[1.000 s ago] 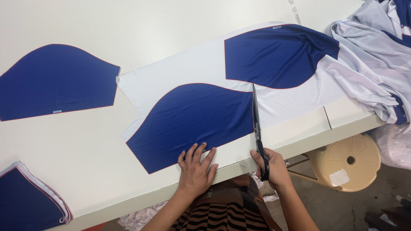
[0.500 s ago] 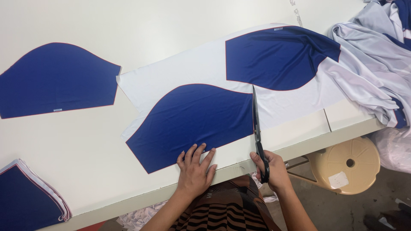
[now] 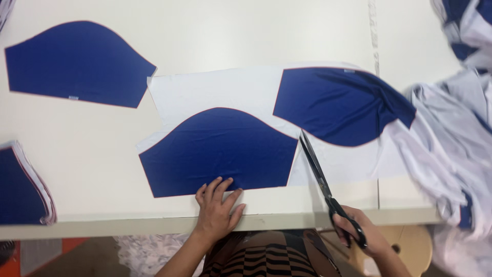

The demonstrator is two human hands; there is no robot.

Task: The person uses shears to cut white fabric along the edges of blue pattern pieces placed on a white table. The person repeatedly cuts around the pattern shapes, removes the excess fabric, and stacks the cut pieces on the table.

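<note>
Counting the blue pieces gives four: one loose cut blue panel point(image 3: 77, 64) at the upper left, two printed on the white fabric sheet point(image 3: 220, 87), namely the near blue panel point(image 3: 220, 151) and the far blue panel point(image 3: 338, 105), and a stack of blue pieces point(image 3: 23, 187) at the left edge. There is one pair of black scissors point(image 3: 328, 192). The left hand point(image 3: 218, 210) lies flat with fingers spread wide, its fingertips pressing the lower edge of the near blue panel. The right hand point(image 3: 361, 236) is closed through the scissor handles just off the table's front edge; the blades point away from the person, narrowly parted at the sheet between the two printed panels. All lies on a pale cutting table point(image 3: 230, 31), with a heap of white and blue cloth point(image 3: 456, 138) bunched at its right end. Below the edge shows a beige plastic stool point(image 3: 410, 246).
</note>
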